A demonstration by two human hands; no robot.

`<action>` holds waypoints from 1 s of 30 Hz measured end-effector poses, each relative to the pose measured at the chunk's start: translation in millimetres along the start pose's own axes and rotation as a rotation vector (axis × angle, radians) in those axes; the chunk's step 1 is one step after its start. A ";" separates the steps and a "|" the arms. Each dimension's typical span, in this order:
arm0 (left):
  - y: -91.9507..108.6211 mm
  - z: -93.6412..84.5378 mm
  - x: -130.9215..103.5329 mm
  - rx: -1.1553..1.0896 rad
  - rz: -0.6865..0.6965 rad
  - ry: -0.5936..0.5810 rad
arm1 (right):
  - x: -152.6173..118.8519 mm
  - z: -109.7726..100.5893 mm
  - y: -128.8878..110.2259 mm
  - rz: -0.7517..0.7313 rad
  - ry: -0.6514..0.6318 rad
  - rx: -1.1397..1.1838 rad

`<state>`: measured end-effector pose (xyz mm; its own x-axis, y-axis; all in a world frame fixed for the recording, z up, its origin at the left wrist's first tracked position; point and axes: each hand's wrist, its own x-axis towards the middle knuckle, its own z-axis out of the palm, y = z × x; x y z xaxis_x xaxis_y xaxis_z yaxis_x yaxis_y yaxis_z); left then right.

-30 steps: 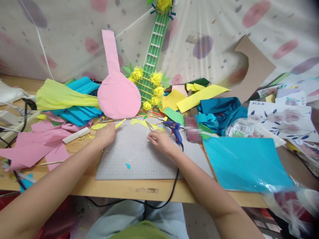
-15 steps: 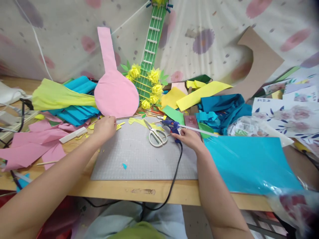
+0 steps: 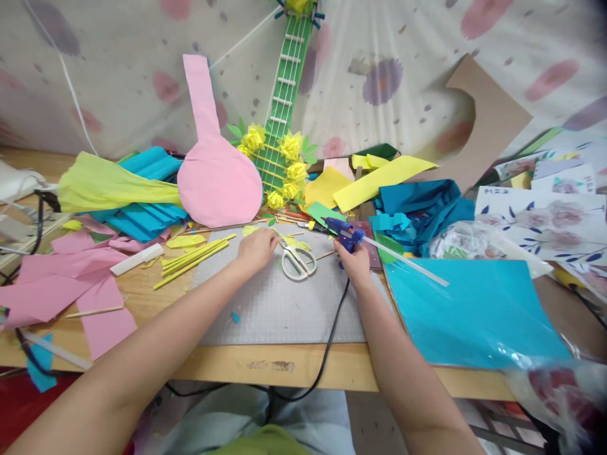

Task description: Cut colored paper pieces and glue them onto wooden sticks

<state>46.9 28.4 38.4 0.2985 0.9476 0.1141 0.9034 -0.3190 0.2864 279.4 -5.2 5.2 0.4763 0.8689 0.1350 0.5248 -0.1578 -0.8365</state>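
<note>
My right hand (image 3: 353,258) is wrapped round the handle of a blue glue gun (image 3: 348,234), a clear glue stick poking out of its back. My left hand (image 3: 258,248) has its fingers pinched together at the tip of the white-handled scissors (image 3: 300,265), over the grey cutting mat (image 3: 284,319). What those fingers hold, if anything, is too small to make out. Thin yellow sticks (image 3: 192,260) lie left of that hand. Behind it a pink banjo-shaped piece (image 3: 220,183) leans beside a green stringed instrument model (image 3: 284,101) with yellow paper flowers.
Pink paper scraps (image 3: 61,272) and yellow-green crepe paper (image 3: 104,186) cover the left side. On the right lie a blue sheet (image 3: 474,309), crumpled blue paper (image 3: 422,205) and a brown cardboard cutout (image 3: 493,114). The gun's black cord hangs over the table's front edge (image 3: 303,373).
My left hand has moved right, from beside the yellow sticks to the scissors, uncovering the sticks. My right hand has closed round the glue gun, which is lifted and shifted slightly right.
</note>
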 end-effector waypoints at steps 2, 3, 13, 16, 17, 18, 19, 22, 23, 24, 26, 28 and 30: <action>10.8 8.4 13.8 -0.045 0.012 0.033 | -0.9 2.0 1.2 0.001 0.010 -0.005; 15.9 12.9 21.5 -0.067 0.018 0.040 | -2.0 3.8 1.3 -0.003 0.013 -0.015; 47.0 40.5 65.0 -0.049 -0.034 -0.042 | -10.0 10.1 -1.6 -0.095 -0.019 -0.113; 45.9 42.2 66.7 -0.136 -0.047 0.039 | -8.9 9.7 0.1 -0.120 -0.041 -0.166; 44.2 41.9 67.1 -0.227 -0.050 0.094 | -8.6 9.6 0.7 -0.130 -0.050 -0.194; 41.9 41.1 67.2 -0.360 -0.063 0.149 | -8.4 9.4 1.3 -0.142 -0.060 -0.227; 39.0 39.6 66.9 -0.532 -0.095 0.194 | -8.3 9.3 1.8 -0.154 -0.071 -0.262; 28.0 31.9 61.2 -1.131 -0.262 0.199 | -8.2 9.5 3.0 -0.171 -0.085 -0.349; 23.8 28.6 57.5 -1.292 -0.305 0.164 | -8.1 9.7 3.3 -0.174 -0.088 -0.366; 19.4 25.4 53.0 -1.396 -0.324 0.133 | -7.9 9.9 3.5 -0.176 -0.091 -0.378; 10.5 19.5 42.9 -1.448 -0.336 0.095 | -7.5 10.1 3.7 -0.173 -0.102 -0.392; 2.1 15.7 32.8 -1.418 -0.345 0.079 | -6.8 9.7 3.7 -0.169 -0.113 -0.396; -6.4 14.4 24.3 -1.391 -0.356 0.068 | -6.1 8.8 3.7 -0.166 -0.124 -0.388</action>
<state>52.8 53.7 25.7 0.0738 0.9892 -0.1269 -0.1154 0.1349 0.9841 272.1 -6.9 -3.4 0.2871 0.9434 0.1662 0.8248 -0.1552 -0.5438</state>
